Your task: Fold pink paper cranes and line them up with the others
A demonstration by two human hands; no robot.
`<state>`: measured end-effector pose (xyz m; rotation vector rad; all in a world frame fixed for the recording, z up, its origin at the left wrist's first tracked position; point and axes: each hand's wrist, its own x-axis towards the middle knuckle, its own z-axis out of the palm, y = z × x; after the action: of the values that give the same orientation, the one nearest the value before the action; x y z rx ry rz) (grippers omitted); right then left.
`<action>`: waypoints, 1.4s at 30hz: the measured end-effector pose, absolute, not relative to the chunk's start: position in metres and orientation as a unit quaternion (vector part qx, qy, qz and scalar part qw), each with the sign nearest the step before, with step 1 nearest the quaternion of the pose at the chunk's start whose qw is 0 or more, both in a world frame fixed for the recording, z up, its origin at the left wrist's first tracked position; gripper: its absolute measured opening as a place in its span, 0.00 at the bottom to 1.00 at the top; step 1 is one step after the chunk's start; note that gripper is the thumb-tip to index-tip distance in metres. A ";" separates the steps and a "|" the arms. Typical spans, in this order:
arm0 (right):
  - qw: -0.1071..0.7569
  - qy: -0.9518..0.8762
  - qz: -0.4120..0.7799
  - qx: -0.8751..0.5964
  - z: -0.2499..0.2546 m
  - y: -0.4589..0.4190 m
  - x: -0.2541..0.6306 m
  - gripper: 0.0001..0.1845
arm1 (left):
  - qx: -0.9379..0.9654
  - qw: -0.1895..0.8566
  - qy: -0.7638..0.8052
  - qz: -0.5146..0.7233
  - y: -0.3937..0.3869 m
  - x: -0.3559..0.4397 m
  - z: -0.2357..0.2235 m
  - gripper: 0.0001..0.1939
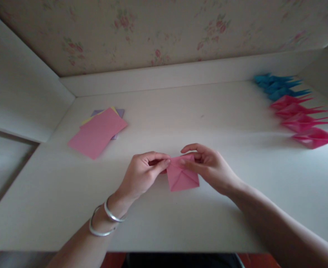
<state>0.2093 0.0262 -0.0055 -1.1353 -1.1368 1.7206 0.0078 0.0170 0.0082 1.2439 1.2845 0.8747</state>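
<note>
A small folded square of pink origami paper (184,179) is held between both hands over the white table, with diagonal creases showing on its face. My left hand (145,171) pinches its upper left corner between thumb and fingers. On the other side, my right hand (208,165) grips the upper right part, thumb lying across the front and fingers behind. The right index finger is curved above the top edge. What the fingers do behind the paper is hidden.
Pink sheets (97,134) lie at the left over yellow and purple paper. Several blue folded paper pieces (278,87) and several dark pink ones (313,137) line the right side. A floral wall (158,37) rises behind the white table (153,119).
</note>
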 end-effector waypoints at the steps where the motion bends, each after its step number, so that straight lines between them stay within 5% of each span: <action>1: 0.388 -0.448 0.673 -0.444 -0.006 0.027 0.210 0.13 | 0.519 0.545 0.543 0.372 0.017 0.008 0.009 0.07; 14: 0.375 -0.456 0.666 -0.455 -0.009 0.027 0.213 0.11 | 0.497 0.545 0.549 0.393 0.017 0.007 0.008 0.04; 19: 0.426 -0.481 0.578 -0.504 -0.010 0.027 0.208 0.10 | 0.521 0.500 0.562 0.404 0.014 0.011 0.003 0.17; 22: 0.470 -0.469 0.531 -0.526 -0.011 0.026 0.207 0.10 | 0.478 0.562 0.524 0.425 0.010 0.015 0.003 0.21; 30: 0.514 -0.451 0.514 -0.518 -0.008 0.019 0.201 0.09 | 0.588 0.532 0.494 0.357 0.005 0.024 0.004 0.08; 42: 0.540 -0.437 0.517 -0.500 -0.003 0.009 0.184 0.05 | 0.557 0.473 0.550 0.404 0.001 0.034 0.002 0.09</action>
<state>0.1843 0.0086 -0.0026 -1.1884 -1.0390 1.2287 0.0343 0.0013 0.0020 1.3636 1.3467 0.9898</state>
